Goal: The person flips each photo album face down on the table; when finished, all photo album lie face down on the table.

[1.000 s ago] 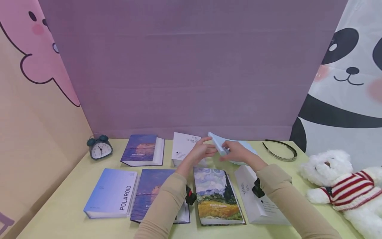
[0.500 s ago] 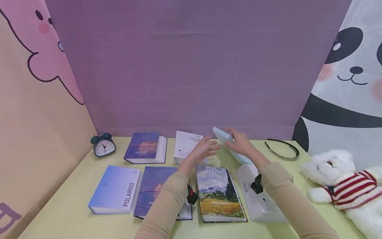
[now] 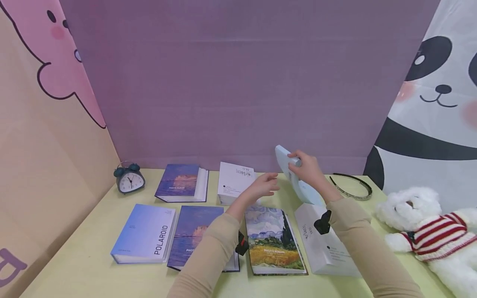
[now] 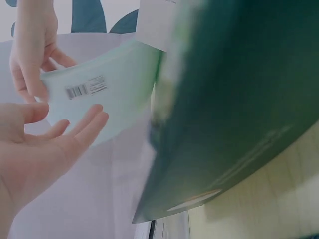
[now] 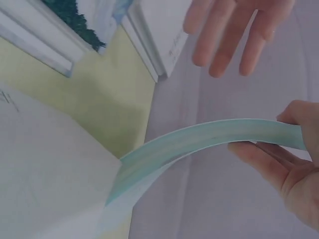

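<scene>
- Backdrop point(image 3: 238, 82), purple cloth with faint creases, hung behind your smooth, pale yellow table point(image 3: 78, 260).
- Plush bear point(image 3: 432, 238), white and fluffy in striped knit, lay at your right.
- Albums point(image 3: 143, 234), thick flat-sided blocks, lay in two rough rows; the white album point(image 3: 328, 254) sat beside the landscape-covered one.
- Pale blue booklet point(image 4: 124, 84), thin and bowed into an arc, slanted just behind that white album; whether they touched could not be told.
- Your right hand point(image 3: 307, 167) pinched its upper end. You seemed to be raising it; the next move likely called for a firm pinch and support beneath the bend.
- Your left hand point(image 3: 262, 185) held nothing, fingers spread nearby.
</scene>
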The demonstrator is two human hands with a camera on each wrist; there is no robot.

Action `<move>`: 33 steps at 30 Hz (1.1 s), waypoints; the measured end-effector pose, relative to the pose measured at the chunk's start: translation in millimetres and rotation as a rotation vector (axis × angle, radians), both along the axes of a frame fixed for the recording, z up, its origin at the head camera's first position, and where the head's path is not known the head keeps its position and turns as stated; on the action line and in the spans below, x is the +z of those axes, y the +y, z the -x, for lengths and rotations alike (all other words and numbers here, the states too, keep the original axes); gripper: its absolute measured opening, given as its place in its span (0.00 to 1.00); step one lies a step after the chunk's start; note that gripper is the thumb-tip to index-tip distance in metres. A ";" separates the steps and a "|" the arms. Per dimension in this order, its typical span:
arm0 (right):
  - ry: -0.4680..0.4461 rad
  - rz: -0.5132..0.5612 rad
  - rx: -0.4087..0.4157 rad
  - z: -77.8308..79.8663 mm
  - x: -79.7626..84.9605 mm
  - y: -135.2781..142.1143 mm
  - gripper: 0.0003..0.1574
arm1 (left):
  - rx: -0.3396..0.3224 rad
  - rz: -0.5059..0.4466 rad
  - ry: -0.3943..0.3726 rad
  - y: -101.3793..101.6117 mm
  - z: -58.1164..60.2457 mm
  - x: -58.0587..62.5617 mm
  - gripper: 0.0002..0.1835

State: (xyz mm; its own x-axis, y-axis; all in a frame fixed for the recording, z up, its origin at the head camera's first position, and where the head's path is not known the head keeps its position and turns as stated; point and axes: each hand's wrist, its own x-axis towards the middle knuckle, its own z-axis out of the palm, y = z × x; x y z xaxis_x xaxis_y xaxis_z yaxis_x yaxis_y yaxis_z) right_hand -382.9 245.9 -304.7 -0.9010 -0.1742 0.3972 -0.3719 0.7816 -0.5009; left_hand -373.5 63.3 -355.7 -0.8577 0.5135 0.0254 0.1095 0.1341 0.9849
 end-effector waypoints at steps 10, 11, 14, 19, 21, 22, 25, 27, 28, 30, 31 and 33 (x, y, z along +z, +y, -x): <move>-0.005 0.302 -0.119 -3.4 15.3 6.3 0.21 | -0.073 0.042 0.077 5.7 7.1 -2.3 0.25; -0.015 0.331 -0.123 -3.5 15.7 6.1 0.21 | -0.074 0.046 0.081 5.6 7.5 -3.6 0.25; -0.021 0.371 -0.132 -4.5 16.1 4.0 0.21 | -0.082 0.055 0.086 4.6 7.6 -7.5 0.24; 0.011 0.418 -0.155 -6.9 16.0 0.0 0.20 | -0.168 0.059 0.053 3.1 3.6 -12.7 0.24; 0.020 0.434 -0.173 -8.6 15.4 0.2 0.20 | -0.214 0.060 0.037 3.2 1.1 -13.9 0.24; 0.023 0.448 -0.178 -9.6 15.4 0.6 0.20 | -0.232 0.059 0.032 3.4 -0.1 -14.2 0.25; 0.036 0.488 -0.184 -12.3 17.0 3.2 0.21 | -0.251 0.062 0.030 4.1 -1.9 -14.5 0.25; 0.042 0.529 -0.179 -13.4 19.1 6.1 0.21 | -0.246 0.069 0.039 4.2 -1.4 -15.0 0.26; 0.038 0.557 -0.172 -13.8 20.2 7.8 0.22 | -0.240 0.077 0.046 3.9 -1.1 -15.3 0.26; 0.024 0.611 -0.168 -14.0 21.7 12.4 0.23 | -0.224 0.096 0.062 2.7 -0.7 -16.0 0.26; 0.015 0.633 -0.171 -14.3 22.2 14.7 0.23 | -0.218 0.105 0.072 1.9 -0.5 -16.3 0.26; -0.008 0.664 -0.176 -14.8 21.9 19.3 0.24 | -0.202 0.117 0.082 0.0 0.0 -17.4 0.25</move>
